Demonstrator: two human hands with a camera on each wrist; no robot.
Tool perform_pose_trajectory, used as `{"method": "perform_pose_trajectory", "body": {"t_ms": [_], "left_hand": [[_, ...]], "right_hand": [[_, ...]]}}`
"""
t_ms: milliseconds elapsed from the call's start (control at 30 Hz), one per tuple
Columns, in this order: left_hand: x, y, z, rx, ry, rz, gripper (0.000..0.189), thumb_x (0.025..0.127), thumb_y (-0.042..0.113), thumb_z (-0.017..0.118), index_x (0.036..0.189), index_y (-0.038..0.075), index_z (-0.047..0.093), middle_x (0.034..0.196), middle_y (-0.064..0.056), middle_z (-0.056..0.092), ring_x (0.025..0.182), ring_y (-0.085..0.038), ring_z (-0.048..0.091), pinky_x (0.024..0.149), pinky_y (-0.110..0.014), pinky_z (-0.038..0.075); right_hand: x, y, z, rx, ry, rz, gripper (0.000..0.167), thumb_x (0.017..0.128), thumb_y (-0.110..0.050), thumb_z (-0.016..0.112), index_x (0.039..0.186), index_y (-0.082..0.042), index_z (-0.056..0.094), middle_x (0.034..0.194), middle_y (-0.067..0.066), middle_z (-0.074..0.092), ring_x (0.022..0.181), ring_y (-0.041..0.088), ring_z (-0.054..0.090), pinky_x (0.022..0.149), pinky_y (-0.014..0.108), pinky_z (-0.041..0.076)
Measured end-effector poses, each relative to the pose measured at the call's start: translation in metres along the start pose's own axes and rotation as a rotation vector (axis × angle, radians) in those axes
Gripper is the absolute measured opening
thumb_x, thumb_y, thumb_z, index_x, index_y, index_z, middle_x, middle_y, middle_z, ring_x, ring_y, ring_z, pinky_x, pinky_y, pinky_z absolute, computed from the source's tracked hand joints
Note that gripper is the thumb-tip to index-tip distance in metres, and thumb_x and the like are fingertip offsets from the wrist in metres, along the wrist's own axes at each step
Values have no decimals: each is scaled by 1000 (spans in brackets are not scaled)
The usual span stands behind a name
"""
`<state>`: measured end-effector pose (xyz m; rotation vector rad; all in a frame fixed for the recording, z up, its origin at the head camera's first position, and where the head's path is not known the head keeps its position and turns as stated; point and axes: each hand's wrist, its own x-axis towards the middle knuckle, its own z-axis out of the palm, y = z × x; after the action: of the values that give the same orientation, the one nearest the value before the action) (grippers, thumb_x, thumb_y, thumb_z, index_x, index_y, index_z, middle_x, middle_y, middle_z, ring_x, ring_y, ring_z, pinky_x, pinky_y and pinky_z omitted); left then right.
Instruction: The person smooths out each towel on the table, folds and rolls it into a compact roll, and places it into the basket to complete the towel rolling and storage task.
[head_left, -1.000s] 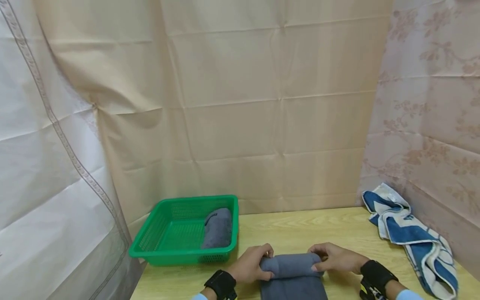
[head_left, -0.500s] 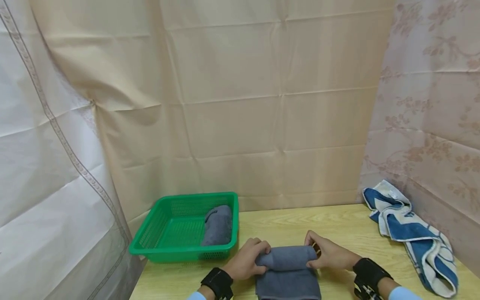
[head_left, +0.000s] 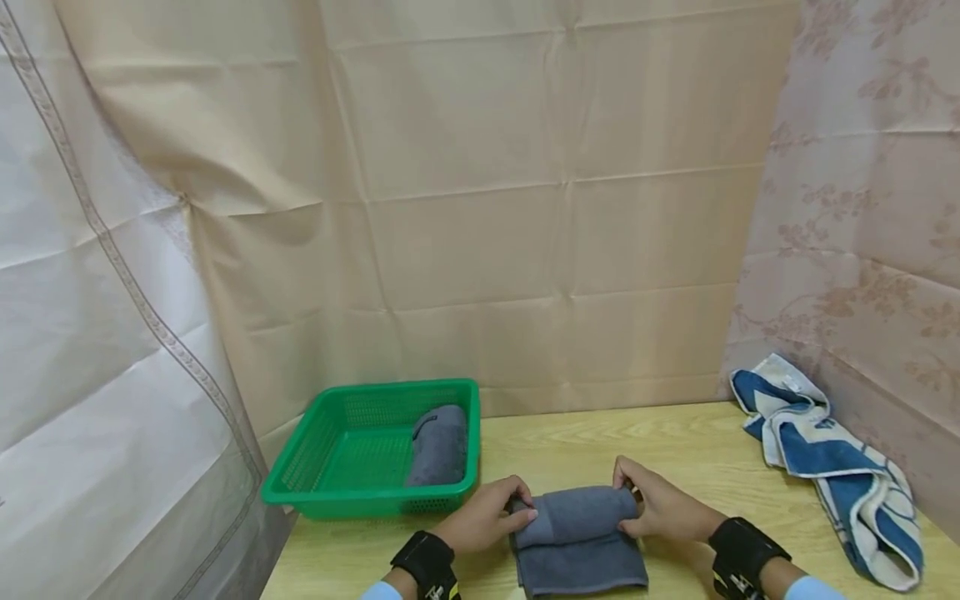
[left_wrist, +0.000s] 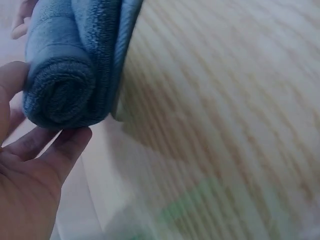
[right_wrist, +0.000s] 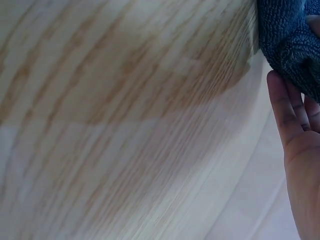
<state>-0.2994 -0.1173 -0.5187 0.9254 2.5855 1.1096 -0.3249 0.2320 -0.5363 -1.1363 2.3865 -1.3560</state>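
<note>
A grey towel lies on the table in the head view, its far part rolled up and its near part still flat. At the roll's left end my left hand holds it between thumb and fingers. My right hand grips the right end in the same way. In the left wrist view the spiral end of the towel roll rests against the fingers of my left hand. Only a corner of the towel shows in the right wrist view, with fingertips of my right hand under it.
A green plastic basket stands left of the towel, with another rolled grey towel inside. A crumpled blue and white towel lies at the right of the wooden table. Cloth curtains hang behind.
The grey towel has shifted slightly away from me, so its near edge now shows. Its flat part looks shorter below the roll. Both hands have stayed at the roll's ends.
</note>
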Motion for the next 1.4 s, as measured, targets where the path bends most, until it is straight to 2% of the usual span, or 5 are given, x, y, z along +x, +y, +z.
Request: {"method": "perform_pose_trajectory", "body": {"t_ms": [233,633,833,1167,1400], "left_hand": [[1,0,-1,115,-77,-75,50,101,49,62,130,9,66,114,5,68,101,-5,63,83,-29,53],[2,8,4,226,-21,31,33,93,38,78,114,16,65,102,12,57,90,-1,53,78,-22,49],[1,13,8,413,-47,123,32,98,39,71,116,14,62,103,9,50,93,-3,47,80,-19,45],[4,16,6,602,32,268,32,96,35,75,114,14,60,106,7,50,96,-5,45,82,-16,43],[-1,15,13,552,62,289,32,94,33,78,114,17,60,107,9,53,94,-4,45,80,-16,42]], "right_hand": [[0,1,1,-64,16,-28,49,82,-11,87,104,-15,44,102,5,49,95,15,51,76,32,47],[1,0,7,-106,-15,-78,46,72,6,80,89,-14,42,94,-1,39,83,9,43,66,24,34],[-1,-1,8,-141,-22,-66,47,72,6,80,86,-15,40,95,-1,38,83,8,42,66,24,35],[1,-9,7,-303,17,-98,52,65,8,78,80,-18,36,95,-2,37,83,9,40,65,24,33],[-12,-16,6,-223,-40,10,29,99,-29,72,91,-21,44,95,0,42,76,7,43,62,25,38]]}}
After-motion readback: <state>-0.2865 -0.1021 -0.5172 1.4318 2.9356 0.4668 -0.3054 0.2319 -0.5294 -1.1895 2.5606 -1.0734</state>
